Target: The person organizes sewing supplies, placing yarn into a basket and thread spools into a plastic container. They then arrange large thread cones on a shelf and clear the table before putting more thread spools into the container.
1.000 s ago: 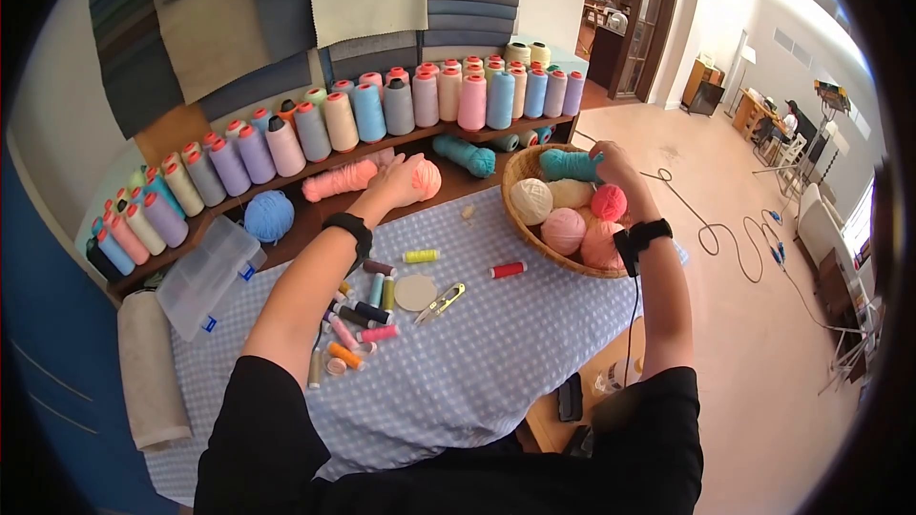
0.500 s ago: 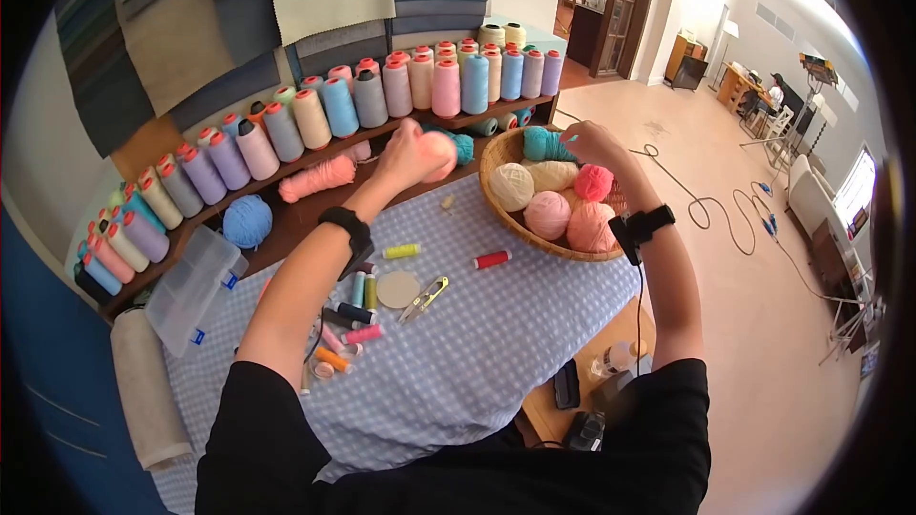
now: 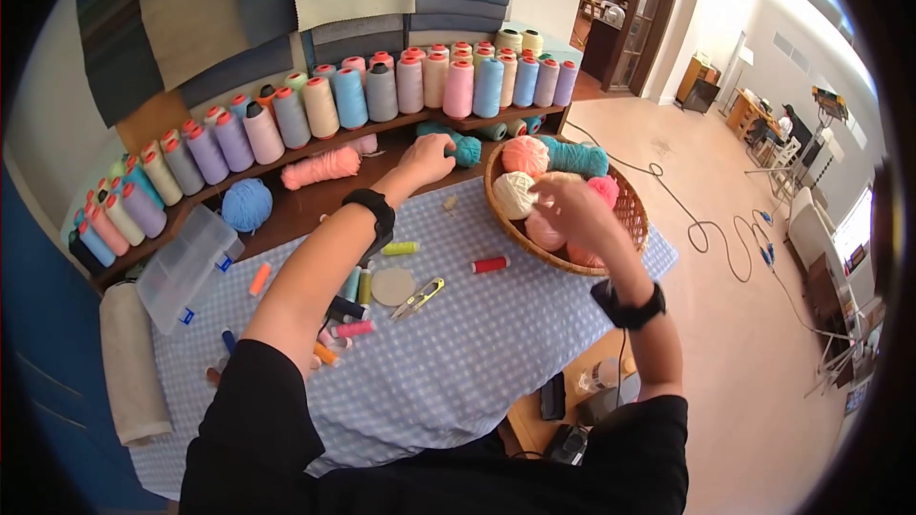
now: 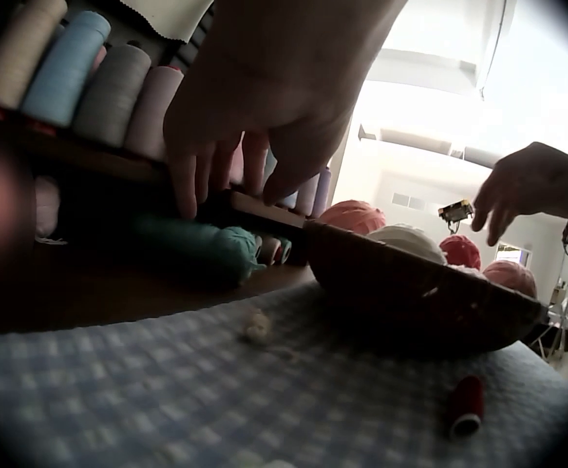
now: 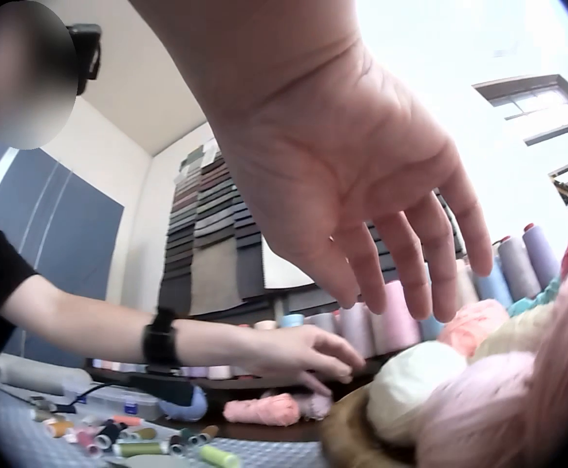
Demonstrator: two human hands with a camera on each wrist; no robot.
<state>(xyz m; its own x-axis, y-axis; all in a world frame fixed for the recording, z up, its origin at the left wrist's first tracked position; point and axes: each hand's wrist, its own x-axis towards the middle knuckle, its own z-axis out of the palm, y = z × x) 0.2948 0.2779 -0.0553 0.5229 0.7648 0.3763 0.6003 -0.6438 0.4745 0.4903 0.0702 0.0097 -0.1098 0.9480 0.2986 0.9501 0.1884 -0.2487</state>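
Observation:
My left hand (image 3: pixel 426 162) is beside the lower shelf, close to a teal yarn skein (image 3: pixel 460 147). In the left wrist view its fingers point down above the blurred teal yarn, with nothing in them. My right hand (image 3: pixel 572 210) hovers over the wicker basket (image 3: pixel 498 208), its fingers relaxed and empty in the right wrist view. The basket holds a peach yarn ball (image 3: pixel 526 155) at its back left, a white ball (image 3: pixel 515 195), a teal skein (image 3: pixel 576 156), a red-pink ball (image 3: pixel 605 190) and pink balls partly hidden by the right hand.
A peach skein (image 3: pixel 321 168) and a blue ball (image 3: pixel 246 205) lie on the lower shelf under a row of thread cones (image 3: pixel 350 98). On the checked cloth (image 3: pixel 429 362) are small spools, a red spool (image 3: pixel 490 265), thread snips (image 3: pixel 418 298) and a clear plastic case (image 3: pixel 188 272).
My left hand carried the peach ball from the shelf to the basket, let it go and came back beside the shelf. My right hand moved from the basket's teal skein toward the near side.

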